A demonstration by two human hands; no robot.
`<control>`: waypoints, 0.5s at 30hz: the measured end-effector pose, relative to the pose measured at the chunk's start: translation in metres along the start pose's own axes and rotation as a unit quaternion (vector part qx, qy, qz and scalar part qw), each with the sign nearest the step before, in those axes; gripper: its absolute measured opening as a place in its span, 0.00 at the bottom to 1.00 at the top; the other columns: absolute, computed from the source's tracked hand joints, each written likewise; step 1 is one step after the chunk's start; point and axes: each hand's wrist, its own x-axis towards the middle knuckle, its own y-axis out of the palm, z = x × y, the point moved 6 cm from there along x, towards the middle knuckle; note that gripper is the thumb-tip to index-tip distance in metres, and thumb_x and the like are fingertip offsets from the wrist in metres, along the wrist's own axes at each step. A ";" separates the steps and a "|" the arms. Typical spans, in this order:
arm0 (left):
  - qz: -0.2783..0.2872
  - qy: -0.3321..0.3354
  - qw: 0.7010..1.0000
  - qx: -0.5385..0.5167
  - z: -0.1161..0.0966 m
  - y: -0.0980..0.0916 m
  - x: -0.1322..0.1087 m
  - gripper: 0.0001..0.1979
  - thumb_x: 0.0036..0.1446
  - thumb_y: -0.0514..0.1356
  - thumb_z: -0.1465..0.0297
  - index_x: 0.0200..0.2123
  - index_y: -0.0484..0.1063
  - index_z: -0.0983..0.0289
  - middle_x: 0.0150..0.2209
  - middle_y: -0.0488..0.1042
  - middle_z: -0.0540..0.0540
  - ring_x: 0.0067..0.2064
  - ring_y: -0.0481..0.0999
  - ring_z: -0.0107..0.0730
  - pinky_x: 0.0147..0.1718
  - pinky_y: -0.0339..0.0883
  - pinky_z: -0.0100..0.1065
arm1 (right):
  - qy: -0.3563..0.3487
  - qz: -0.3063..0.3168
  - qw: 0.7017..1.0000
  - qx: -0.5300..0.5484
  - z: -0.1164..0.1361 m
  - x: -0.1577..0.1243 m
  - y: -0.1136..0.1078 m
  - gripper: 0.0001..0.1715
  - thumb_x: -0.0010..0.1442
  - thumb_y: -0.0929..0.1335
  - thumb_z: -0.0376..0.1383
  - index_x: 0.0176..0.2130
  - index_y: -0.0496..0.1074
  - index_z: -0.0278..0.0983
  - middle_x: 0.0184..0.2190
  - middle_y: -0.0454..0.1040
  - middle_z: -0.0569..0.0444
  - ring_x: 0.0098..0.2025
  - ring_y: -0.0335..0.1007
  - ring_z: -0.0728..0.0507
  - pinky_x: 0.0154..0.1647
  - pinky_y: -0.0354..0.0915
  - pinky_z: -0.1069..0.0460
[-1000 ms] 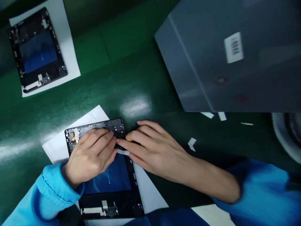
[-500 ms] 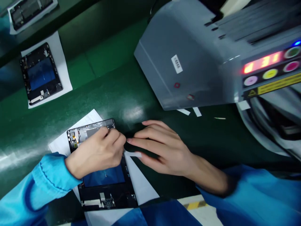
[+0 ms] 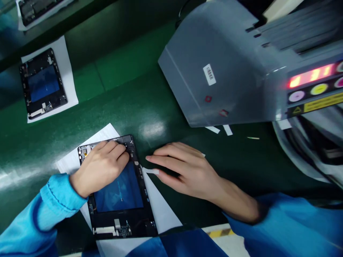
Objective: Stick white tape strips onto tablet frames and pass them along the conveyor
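Note:
An opened tablet (image 3: 122, 189), its inside showing circuit parts and a large dark blue panel, lies tilted on a white paper sheet (image 3: 163, 210). My left hand (image 3: 103, 162) rests over the tablet's upper part, fingers curled down and closed; whatever they pinch is hidden beneath them. To the right of the tablet, my right hand (image 3: 184, 167) has its fingers stretched out, with a gap between thumb and index finger. A short white strip (image 3: 150, 171) touches the thumb tip and reaches toward the tablet's right edge.
A grey machine (image 3: 222, 71) with a red lit display (image 3: 311, 75) stands at the right. White strips (image 3: 227, 130) lie by its base. Another opened tablet (image 3: 44, 84) sits on paper at the left, and a further one (image 3: 37, 10) lies beyond a raised edge.
My left hand has moved left across the tablet, uncovering more of its right side and the blue panel. My right hand has shifted slightly, the white strip staying at its thumb.

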 end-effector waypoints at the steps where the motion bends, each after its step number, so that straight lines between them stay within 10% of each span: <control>1: -0.020 -0.014 1.000 -0.020 0.002 0.003 -0.006 0.08 0.64 0.54 0.74 0.39 0.74 0.67 0.38 0.76 0.56 0.39 0.72 0.37 0.37 0.67 0.37 | 0.008 0.000 1.000 0.003 0.001 0.001 0.002 0.10 0.62 0.66 0.29 0.44 0.72 0.33 0.35 0.76 0.49 0.35 0.72 0.46 0.35 0.70 0.49; 15: -0.113 -0.031 0.992 -0.047 -0.007 0.012 -0.025 0.10 0.60 0.58 0.77 0.45 0.74 0.73 0.43 0.78 0.59 0.46 0.73 0.42 0.45 0.69 0.40 | -0.019 0.006 0.957 -0.290 0.024 0.034 0.034 0.08 0.62 0.67 0.29 0.40 0.76 0.34 0.30 0.77 0.56 0.24 0.65 0.51 0.23 0.57 0.52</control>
